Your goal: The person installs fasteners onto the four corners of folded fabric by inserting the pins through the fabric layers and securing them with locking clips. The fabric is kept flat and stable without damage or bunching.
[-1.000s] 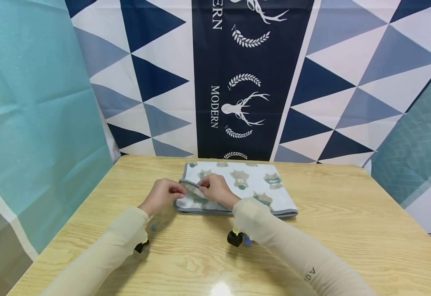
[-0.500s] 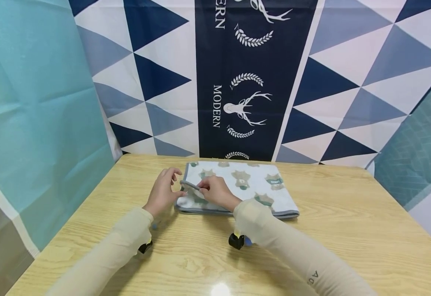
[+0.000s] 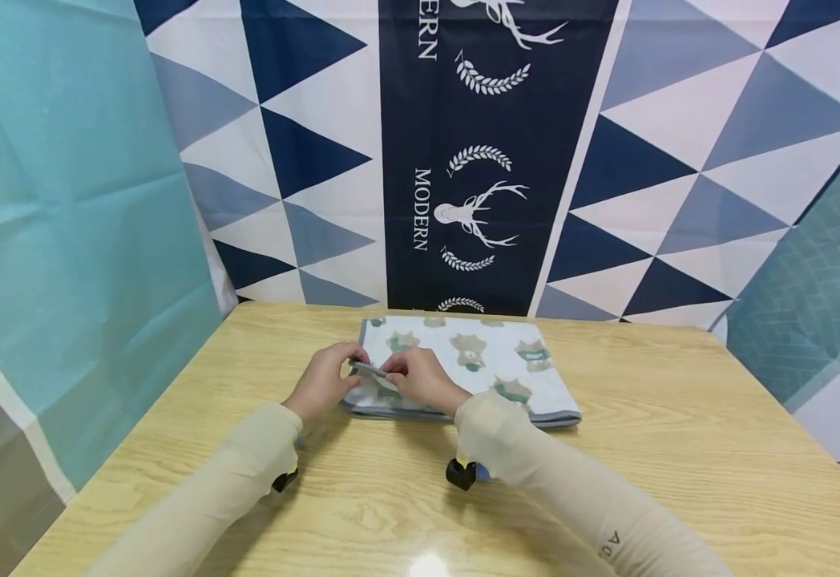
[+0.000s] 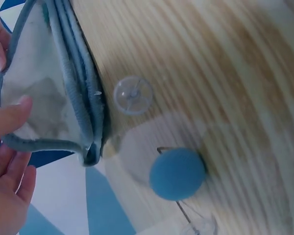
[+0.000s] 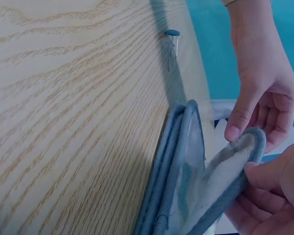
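A folded baby blanket [image 3: 478,365], white with tan bears and grey-blue piping, lies near the table's far edge. Its near-left corner flap is lifted off the layers below. My left hand [image 3: 325,383] holds that flap's outer end, thumb on one face and fingers behind, as the left wrist view shows. My right hand [image 3: 423,377] pinches the piped edge a little farther right. Both hands [image 5: 264,93] appear in the right wrist view, with the raised flap between them. Stacked piped edges [image 4: 81,93] of the lower layers rest on the wood.
The wooden table [image 3: 651,449] extends around the blanket, backed by a patterned cloth [image 3: 492,160] and a teal curtain [image 3: 88,208] at left. A blue round knob [image 4: 177,174] and a clear disc [image 4: 133,95] show beside the blanket in the left wrist view.
My left hand's fingers spread apart at the flap's end half a second ago, and have now come together round it. My right hand keeps its pinch in about the same place.
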Demonstrator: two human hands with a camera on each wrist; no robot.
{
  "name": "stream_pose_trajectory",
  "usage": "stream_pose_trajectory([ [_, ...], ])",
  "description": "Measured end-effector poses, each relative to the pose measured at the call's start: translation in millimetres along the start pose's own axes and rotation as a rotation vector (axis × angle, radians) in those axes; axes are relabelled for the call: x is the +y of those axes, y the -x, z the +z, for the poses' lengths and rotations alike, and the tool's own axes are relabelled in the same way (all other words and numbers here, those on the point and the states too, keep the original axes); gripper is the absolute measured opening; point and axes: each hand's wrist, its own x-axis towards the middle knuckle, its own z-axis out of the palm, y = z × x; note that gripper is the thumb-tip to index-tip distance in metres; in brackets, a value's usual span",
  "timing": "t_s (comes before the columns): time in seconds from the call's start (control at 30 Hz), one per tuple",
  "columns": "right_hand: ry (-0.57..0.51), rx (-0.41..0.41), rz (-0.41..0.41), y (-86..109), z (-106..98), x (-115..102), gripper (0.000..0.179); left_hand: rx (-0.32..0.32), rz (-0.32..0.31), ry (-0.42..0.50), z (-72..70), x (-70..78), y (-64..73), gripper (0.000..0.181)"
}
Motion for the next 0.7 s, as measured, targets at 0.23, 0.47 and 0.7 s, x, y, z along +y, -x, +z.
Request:
stream_pose_trajectory([
  [0.23, -0.012, -0.008, -0.016, 0.6, -0.2, 0.0, 0.013, 0.019, -0.007, -0.028, 3.7, 2.7, -2.0, 0.018],
  [0.47, -0.011, -0.005, -0.032, 0.9, 3.0, 1.0, 0.013, 0.019, 0.002, -0.039, 6.9, 6.3, 0.2, 0.013],
  [0.7, -0.021, -0.009, -0.034, 2.7, 3.7, 1.3, 0.013, 0.040, -0.005, -0.093, 8.9, 7.0, -0.9, 0.015],
])
